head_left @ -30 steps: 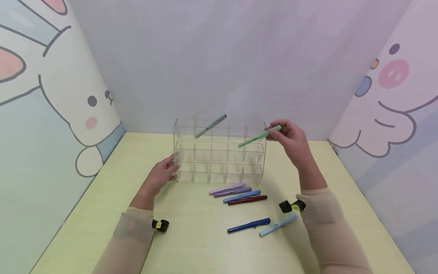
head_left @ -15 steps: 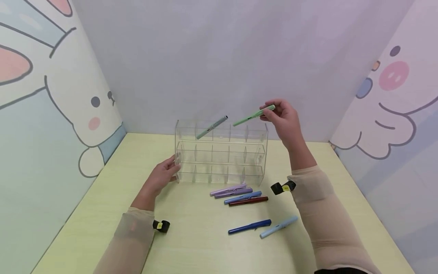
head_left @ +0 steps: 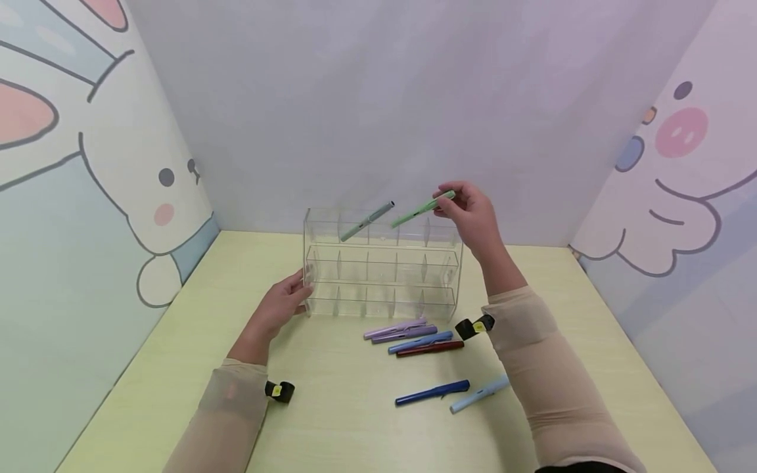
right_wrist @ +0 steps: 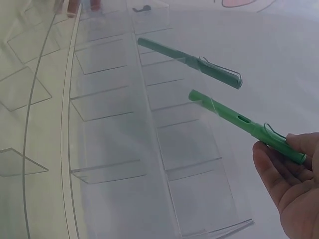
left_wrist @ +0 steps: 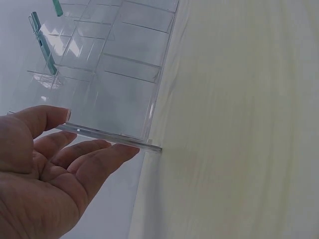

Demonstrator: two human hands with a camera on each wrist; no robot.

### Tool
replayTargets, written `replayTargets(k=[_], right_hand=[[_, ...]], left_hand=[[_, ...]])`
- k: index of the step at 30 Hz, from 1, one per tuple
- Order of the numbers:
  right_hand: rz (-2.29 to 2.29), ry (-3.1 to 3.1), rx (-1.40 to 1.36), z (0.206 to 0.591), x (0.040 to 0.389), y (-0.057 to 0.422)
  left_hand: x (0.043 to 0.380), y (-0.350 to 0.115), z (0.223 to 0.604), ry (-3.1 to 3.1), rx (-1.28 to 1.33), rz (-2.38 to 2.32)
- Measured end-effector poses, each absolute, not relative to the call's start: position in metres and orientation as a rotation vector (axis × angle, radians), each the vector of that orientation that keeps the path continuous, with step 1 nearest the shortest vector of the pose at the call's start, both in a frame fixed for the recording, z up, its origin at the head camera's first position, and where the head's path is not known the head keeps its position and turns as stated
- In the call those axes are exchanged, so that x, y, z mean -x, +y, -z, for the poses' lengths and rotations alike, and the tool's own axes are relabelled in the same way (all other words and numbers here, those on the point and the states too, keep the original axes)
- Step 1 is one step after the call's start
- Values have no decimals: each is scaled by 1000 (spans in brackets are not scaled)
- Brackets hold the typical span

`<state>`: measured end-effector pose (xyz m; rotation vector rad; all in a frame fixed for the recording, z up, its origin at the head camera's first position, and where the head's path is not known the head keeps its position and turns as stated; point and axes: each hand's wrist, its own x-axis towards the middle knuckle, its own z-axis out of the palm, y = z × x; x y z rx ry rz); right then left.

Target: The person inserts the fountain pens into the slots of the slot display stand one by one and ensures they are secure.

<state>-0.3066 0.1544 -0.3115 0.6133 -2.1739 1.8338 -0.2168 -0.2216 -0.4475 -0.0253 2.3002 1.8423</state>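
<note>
A clear tiered rack (head_left: 381, 249) with divided compartments stands at the back of the table. My left hand (head_left: 279, 305) grips its left side panel; in the left wrist view the thumb (left_wrist: 42, 118) lies on one face and the fingers on the other. Over the top tier, my right hand (head_left: 473, 213) pinches a light green pen (head_left: 421, 210) by its clip end. The pen slants down to the left, its tip overlapping the top tier in the right wrist view. A grey-green pen (head_left: 367, 221) leans in the top tier, left of the held one.
In front of the rack lie a light purple pen (head_left: 393, 329), a purple pen (head_left: 405, 335), a blue pen (head_left: 418, 343) and a dark red pen (head_left: 428, 349). Nearer are a dark blue pen (head_left: 432, 393) and a light blue pen (head_left: 479, 395). A grey wall (head_left: 378, 98) rises behind.
My right hand rose with the light green pen from the rack's right side, then moved left and slightly down over the top tier. The left hand keeps its grip on the panel.
</note>
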Motion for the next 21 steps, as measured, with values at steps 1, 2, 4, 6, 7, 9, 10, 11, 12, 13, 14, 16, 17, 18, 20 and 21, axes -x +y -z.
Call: replayTargets(k=[1, 2, 4, 6, 7, 9, 10, 11, 12, 13, 14, 16, 17, 18, 20, 21], right_hand=[[-1830, -2183, -612, 313, 307, 154], [-1821, -2195, -611, 314, 307, 153], [-1813, -2216, -613, 316, 307, 151], [-1808, -2236, -613, 318, 308, 149], [-1810, -2245, -612, 318, 308, 148], [-1807, -2265, -610, 319, 307, 146], [-1801, -2278, -607, 320, 307, 145], [-1795, -2290, -606, 320, 307, 144], [-1788, -2302, -602, 320, 307, 143], [-1784, -2312, -601, 321, 307, 142], [-1778, -2320, -603, 321, 307, 142], [-1773, -2331, -608, 321, 308, 140], [-1770, -2336, -612, 321, 308, 139], [-1764, -2343, -616, 322, 308, 138], [-1747, -2360, -626, 322, 309, 136], [-1737, -2371, -627, 322, 309, 135]], left_hand=[[217, -222, 448, 2301, 19, -1841], [218, -221, 448, 2297, 26, -1844], [218, -221, 448, 2301, 18, -1844], [219, -222, 448, 2304, 13, -1843], [219, -221, 448, 2306, 13, -1842], [219, -221, 448, 2306, 19, -1843], [219, -221, 448, 2305, 21, -1842], [219, -221, 448, 2305, 23, -1842], [219, -221, 448, 2305, 23, -1841], [219, -221, 448, 2307, 24, -1840], [219, -221, 447, 2311, 22, -1836], [219, -221, 447, 2316, 18, -1834], [219, -221, 446, 2318, 18, -1834], [219, -221, 446, 2320, 17, -1833], [219, -221, 446, 2322, 16, -1833], [219, -220, 446, 2318, 17, -1835]])
